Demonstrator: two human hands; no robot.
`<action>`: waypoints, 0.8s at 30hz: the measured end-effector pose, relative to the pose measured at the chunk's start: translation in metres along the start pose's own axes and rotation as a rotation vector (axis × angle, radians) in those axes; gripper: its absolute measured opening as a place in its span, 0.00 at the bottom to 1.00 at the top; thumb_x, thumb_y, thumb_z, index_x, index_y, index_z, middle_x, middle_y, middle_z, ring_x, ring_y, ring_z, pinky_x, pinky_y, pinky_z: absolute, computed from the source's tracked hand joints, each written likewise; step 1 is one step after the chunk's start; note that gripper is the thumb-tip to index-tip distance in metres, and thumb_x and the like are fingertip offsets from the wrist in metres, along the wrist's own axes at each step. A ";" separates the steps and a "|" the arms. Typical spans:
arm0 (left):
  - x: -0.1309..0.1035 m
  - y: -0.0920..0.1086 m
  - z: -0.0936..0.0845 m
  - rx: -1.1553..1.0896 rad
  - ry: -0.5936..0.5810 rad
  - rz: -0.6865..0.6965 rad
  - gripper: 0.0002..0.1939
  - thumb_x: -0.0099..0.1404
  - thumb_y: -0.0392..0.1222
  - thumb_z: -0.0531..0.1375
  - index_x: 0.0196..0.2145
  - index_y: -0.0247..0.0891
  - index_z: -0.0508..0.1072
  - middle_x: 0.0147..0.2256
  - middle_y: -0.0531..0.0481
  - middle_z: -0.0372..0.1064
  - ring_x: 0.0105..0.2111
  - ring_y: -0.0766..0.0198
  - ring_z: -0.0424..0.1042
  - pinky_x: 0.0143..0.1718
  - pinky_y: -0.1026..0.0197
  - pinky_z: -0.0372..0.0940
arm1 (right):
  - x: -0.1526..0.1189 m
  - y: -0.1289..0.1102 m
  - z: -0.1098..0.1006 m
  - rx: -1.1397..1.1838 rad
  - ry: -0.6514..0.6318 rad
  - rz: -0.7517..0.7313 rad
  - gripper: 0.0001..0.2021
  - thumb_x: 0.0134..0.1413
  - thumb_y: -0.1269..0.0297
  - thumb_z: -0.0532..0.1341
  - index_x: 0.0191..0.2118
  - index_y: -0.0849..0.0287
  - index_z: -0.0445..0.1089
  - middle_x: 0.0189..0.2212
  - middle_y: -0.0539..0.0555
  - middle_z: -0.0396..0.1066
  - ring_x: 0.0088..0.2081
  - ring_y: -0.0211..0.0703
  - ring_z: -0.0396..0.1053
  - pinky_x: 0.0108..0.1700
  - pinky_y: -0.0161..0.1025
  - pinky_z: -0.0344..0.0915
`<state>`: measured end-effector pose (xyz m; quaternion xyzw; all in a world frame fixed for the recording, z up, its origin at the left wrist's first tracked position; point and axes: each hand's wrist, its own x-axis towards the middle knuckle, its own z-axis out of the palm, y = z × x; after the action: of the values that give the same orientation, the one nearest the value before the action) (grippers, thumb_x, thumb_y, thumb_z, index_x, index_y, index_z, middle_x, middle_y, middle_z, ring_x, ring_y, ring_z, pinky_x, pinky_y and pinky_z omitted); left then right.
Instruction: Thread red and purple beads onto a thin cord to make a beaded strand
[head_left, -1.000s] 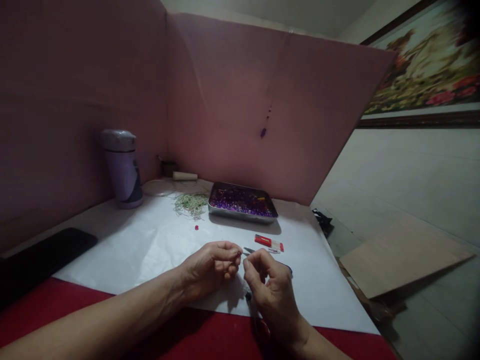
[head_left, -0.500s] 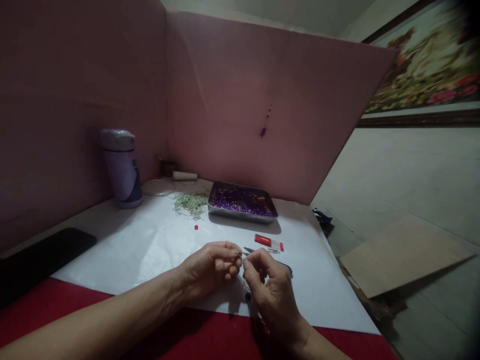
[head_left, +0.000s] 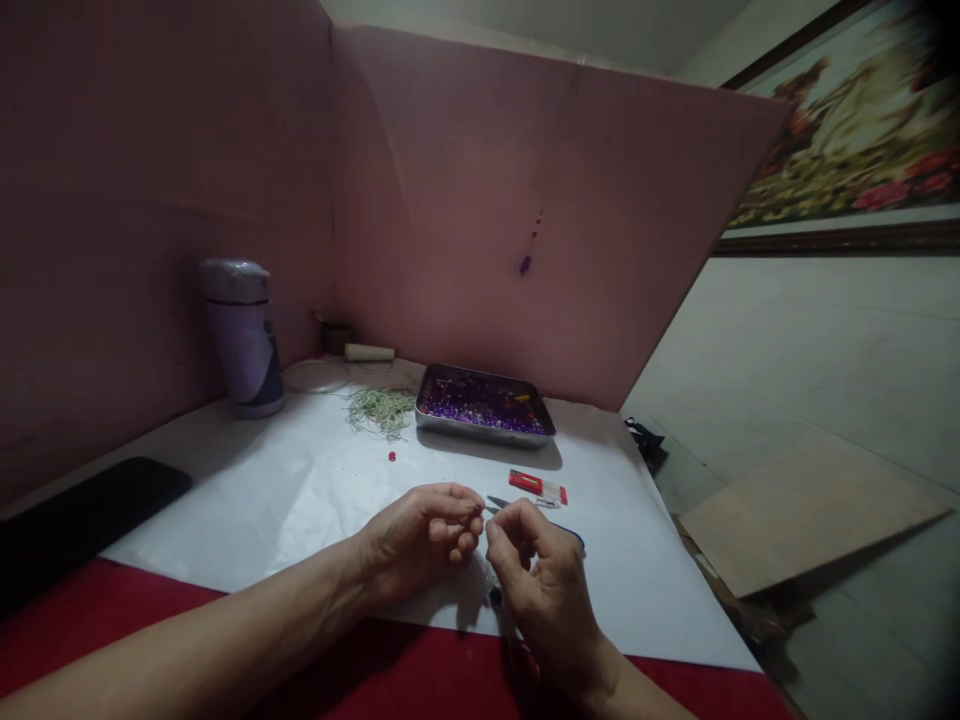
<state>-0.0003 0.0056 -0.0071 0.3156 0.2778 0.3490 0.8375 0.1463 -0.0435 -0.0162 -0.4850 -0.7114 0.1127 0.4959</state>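
Note:
My left hand (head_left: 431, 530) is closed in a pinch, with a small dark red bead (head_left: 478, 510) at its fingertips. Just to the right, my right hand (head_left: 536, 565) also pinches, its fingertips almost touching the left ones. Whatever thin thing it holds is too small to make out. Partly under the right hand lie scissors (head_left: 496, 501), blades pointing left and a blue handle showing past the knuckles. A clear and black item (head_left: 494, 590) sits below the hands, mostly covered. Beyond them, a metal tray (head_left: 480, 429) holds many purple beads.
Behind the scissors is a red packet (head_left: 525, 481). A red bead (head_left: 391, 456) and tangled green threads (head_left: 380, 408) lie left of the tray. A purple tumbler (head_left: 246, 340) and a black phone-like slab (head_left: 97, 505) stand left. Pink panels (head_left: 450, 200) enclose the back and left.
The dark red bead now shows at my left fingertips, where it was hardly visible before. Both hands have stayed nearly in place.

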 end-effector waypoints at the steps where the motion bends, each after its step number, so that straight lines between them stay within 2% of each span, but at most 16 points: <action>1: 0.000 0.000 0.000 -0.001 0.000 0.004 0.04 0.50 0.30 0.62 0.28 0.30 0.71 0.22 0.50 0.68 0.20 0.72 0.63 0.24 0.70 0.55 | 0.000 -0.001 0.000 0.000 0.001 0.000 0.11 0.55 0.66 0.56 0.23 0.58 0.61 0.17 0.46 0.60 0.19 0.34 0.58 0.23 0.32 0.55; 19: 0.000 -0.001 0.003 0.022 0.005 0.017 0.06 0.47 0.30 0.64 0.25 0.30 0.71 0.22 0.50 0.67 0.20 0.73 0.63 0.24 0.69 0.56 | -0.001 0.003 0.000 0.024 -0.028 0.013 0.11 0.56 0.66 0.55 0.23 0.58 0.60 0.17 0.45 0.58 0.19 0.33 0.56 0.23 0.31 0.53; 24: 0.000 -0.002 0.002 0.037 0.005 0.041 0.06 0.46 0.30 0.65 0.23 0.30 0.71 0.20 0.51 0.65 0.19 0.73 0.61 0.24 0.69 0.54 | 0.001 0.001 0.000 0.044 -0.040 0.026 0.10 0.57 0.67 0.55 0.25 0.59 0.61 0.17 0.45 0.60 0.19 0.34 0.59 0.23 0.30 0.55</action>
<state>0.0024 0.0041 -0.0072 0.3357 0.2797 0.3618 0.8235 0.1469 -0.0422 -0.0170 -0.4810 -0.7123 0.1444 0.4904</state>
